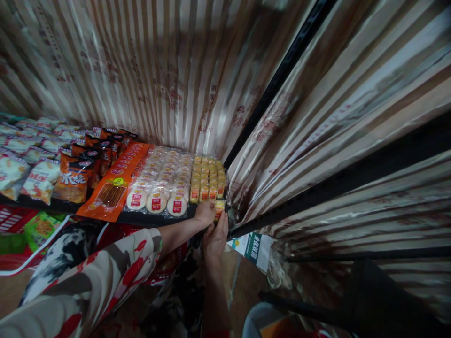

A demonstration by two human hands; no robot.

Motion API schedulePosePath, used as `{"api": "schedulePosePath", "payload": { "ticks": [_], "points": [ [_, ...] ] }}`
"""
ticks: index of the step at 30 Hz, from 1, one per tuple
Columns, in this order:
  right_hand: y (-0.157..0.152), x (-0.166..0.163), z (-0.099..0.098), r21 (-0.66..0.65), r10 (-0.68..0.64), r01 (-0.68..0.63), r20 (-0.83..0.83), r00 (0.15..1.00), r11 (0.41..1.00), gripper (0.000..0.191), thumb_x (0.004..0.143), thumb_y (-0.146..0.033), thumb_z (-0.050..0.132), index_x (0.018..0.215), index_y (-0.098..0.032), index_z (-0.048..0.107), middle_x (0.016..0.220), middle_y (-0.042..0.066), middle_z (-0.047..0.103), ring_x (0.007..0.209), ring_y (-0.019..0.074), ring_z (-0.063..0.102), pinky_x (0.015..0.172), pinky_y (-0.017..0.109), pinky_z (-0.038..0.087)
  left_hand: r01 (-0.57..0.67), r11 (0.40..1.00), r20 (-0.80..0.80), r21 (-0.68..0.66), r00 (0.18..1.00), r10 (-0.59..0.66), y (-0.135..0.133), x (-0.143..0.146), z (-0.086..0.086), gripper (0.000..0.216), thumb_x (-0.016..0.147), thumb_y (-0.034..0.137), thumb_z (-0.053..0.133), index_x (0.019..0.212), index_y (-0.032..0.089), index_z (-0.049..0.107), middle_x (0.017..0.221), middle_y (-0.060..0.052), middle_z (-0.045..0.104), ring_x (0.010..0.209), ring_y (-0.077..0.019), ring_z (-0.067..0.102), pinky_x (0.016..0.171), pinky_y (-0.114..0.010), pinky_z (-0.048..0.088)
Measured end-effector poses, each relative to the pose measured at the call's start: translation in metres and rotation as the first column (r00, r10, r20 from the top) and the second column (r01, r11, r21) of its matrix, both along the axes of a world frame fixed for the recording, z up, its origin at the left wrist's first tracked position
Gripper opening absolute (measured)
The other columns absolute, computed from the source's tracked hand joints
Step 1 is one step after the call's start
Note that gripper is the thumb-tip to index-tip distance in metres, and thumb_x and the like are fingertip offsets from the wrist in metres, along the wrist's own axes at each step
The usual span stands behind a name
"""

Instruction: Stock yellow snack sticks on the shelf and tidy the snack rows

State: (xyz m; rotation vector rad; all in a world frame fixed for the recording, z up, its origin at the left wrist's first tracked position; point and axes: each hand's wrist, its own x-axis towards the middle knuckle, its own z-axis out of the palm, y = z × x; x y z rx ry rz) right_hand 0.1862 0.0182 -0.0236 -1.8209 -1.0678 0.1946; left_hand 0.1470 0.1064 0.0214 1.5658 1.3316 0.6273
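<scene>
We hold a small yellow pack [219, 206] between the gripping fingers of our left hand [205, 213] and right hand [215, 237], at the shelf's [141, 217] near right corner. Pushing hard could topple the yellow rows [207, 177] beyond; releasing at the edge could drop it.

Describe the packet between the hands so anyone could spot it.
On the dark shelf, find the yellow packets at the right end. The front packet there differs from its neighbours: it alone sits between the left hand and right hand.
</scene>
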Motion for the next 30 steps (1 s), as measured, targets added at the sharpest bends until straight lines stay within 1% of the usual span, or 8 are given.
{"api": "schedulePosePath", "payload": {
  "ticks": [6,9,12,14,17,22,27,30],
  "points": [
    [0.005,0.003,-0.009,-0.049,0.013,-0.015,-0.05,0.999,0.999,0.065,0.083,-0.041,0.033,0.142,-0.013,0.035,0.149,0.014,0.029,0.139,0.028,0.023,0.108,0.047,0.027,0.001,1.0,-0.036,0.031,0.999,0.0,0.004,0.008,0.003,0.016,0.078,0.007,0.056,0.086,0.017,0.066,0.079,-0.001,0.062,0.077,-0.0121,0.055,0.072,-0.02,0.042],
    [0.009,0.01,-0.012,-0.021,0.011,-0.013,-0.112,0.994,1.0,0.067,0.079,-0.046,0.037,0.139,-0.019,0.04,0.147,0.013,0.033,0.138,0.0267,0.024,0.107,0.045,0.027,-0.008,0.998,-0.07,0.059,0.998,0.012,0.003,0.011,0.006,0.016,0.079,0.01,0.057,0.09,0.016,0.067,0.087,-0.005,0.062,0.082,-0.0143,0.056,0.075,-0.022,0.042],
    [0.013,0.016,-0.014,-0.008,0.019,-0.021,-0.151,0.988,1.0,0.07,0.077,-0.051,0.037,0.138,-0.017,0.042,0.144,0.016,0.036,0.138,0.0282,0.024,0.107,0.047,0.026,-0.009,0.996,-0.101,0.086,0.995,0.017,0.003,0.016,0.009,0.02,0.08,0.013,0.057,0.096,0.016,0.068,0.09,-0.006,0.062,0.084,-0.0162,0.056,0.078,-0.024,0.042],
    [0.016,0.018,-0.014,0.0,0.032,-0.033,-0.157,0.987,0.999,0.072,0.076,-0.052,0.037,0.138,-0.016,0.042,0.143,0.016,0.038,0.138,0.0283,0.025,0.108,0.048,0.025,-0.006,0.997,-0.081,0.083,0.997,0.013,0.004,0.019,0.011,0.02,0.08,0.012,0.057,0.097,0.017,0.068,0.088,-0.006,0.062,0.084,-0.0165,0.056,0.079,-0.025,0.042],
    [0.02,0.022,-0.014,0.03,0.047,-0.043,-0.158,0.986,0.999,0.07,0.073,-0.05,0.044,0.138,-0.023,0.043,0.139,0.013,0.043,0.137,0.0258,0.026,0.108,0.046,0.025,-0.017,0.998,-0.027,0.062,0.999,0.019,0.005,0.025,0.012,0.021,0.08,0.01,0.056,0.096,0.017,0.068,0.086,-0.005,0.062,0.084,-0.0159,0.056,0.081,-0.026,0.042],
    [0.029,0.03,-0.012,0.037,0.077,-0.073,-0.112,0.991,0.997,0.069,0.071,-0.045,0.047,0.137,-0.026,0.043,0.141,0.012,0.042,0.138,0.0262,0.025,0.106,0.047,0.026,-0.059,0.998,0.02,0.023,0.998,0.059,0.011,0.032,0.013,0.02,0.081,0.01,0.056,0.098,0.015,0.066,0.085,-0.005,0.062,0.084,-0.0163,0.056,0.079,-0.026,0.043],
    [0.039,0.036,-0.013,0.03,0.079,-0.077,-0.076,0.994,0.997,0.072,0.073,-0.041,0.042,0.141,-0.016,0.037,0.145,0.015,0.034,0.139,0.0273,0.023,0.106,0.049,0.026,-0.076,0.997,0.086,-0.031,0.993,0.078,0.017,0.037,0.015,0.017,0.08,0.009,0.056,0.093,0.014,0.065,0.085,-0.005,0.062,0.083,-0.0172,0.057,0.08,-0.028,0.043],
    [0.047,0.041,-0.017,0.067,0.066,-0.057,-0.125,0.99,0.996,0.071,0.069,-0.043,0.047,0.137,-0.026,0.043,0.145,0.015,0.035,0.138,0.0244,0.025,0.105,0.047,0.026,-0.062,0.994,0.158,-0.087,0.984,0.076,0.02,0.038,0.017,0.018,0.081,0.007,0.054,0.093,0.013,0.065,0.088,-0.006,0.062,0.085,-0.0165,0.056,0.083,-0.028,0.042]
  ]
}}
